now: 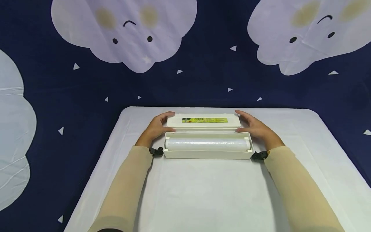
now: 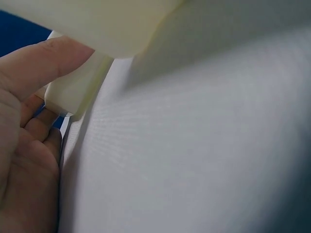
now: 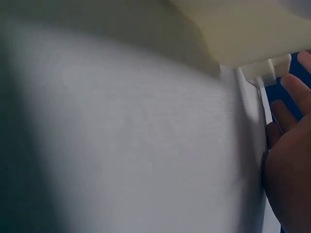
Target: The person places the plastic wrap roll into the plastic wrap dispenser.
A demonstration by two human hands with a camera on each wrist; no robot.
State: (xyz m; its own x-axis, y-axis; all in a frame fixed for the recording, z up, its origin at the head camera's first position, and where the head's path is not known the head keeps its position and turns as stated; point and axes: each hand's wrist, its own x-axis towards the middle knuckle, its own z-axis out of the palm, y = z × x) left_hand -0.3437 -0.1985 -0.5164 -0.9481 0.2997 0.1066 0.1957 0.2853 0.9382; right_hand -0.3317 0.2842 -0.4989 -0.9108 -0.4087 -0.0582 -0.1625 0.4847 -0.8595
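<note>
A long white lid (image 1: 203, 125) with a green-and-yellow label lies behind an open white box (image 1: 207, 155). In the box rests a roll of cling film (image 1: 207, 144), wrapped in shiny clear film. My left hand (image 1: 156, 126) grips the lid's left end, thumb at the front edge and fingers round the back; the left wrist view shows that thumb (image 2: 53, 63) across it. At the other end my right hand (image 1: 255, 126) holds the lid between thumb and forefinger. Its other fingers (image 3: 286, 116) stand spread off the lid in the right wrist view, where the thumb is hidden.
Everything stands on a white-covered table (image 1: 214, 193), near its far edge. Behind it hangs a dark blue cloth (image 1: 208, 87) printed with clouds and small triangles. Dark wrist devices (image 1: 156, 151) sit close to both ends of the box.
</note>
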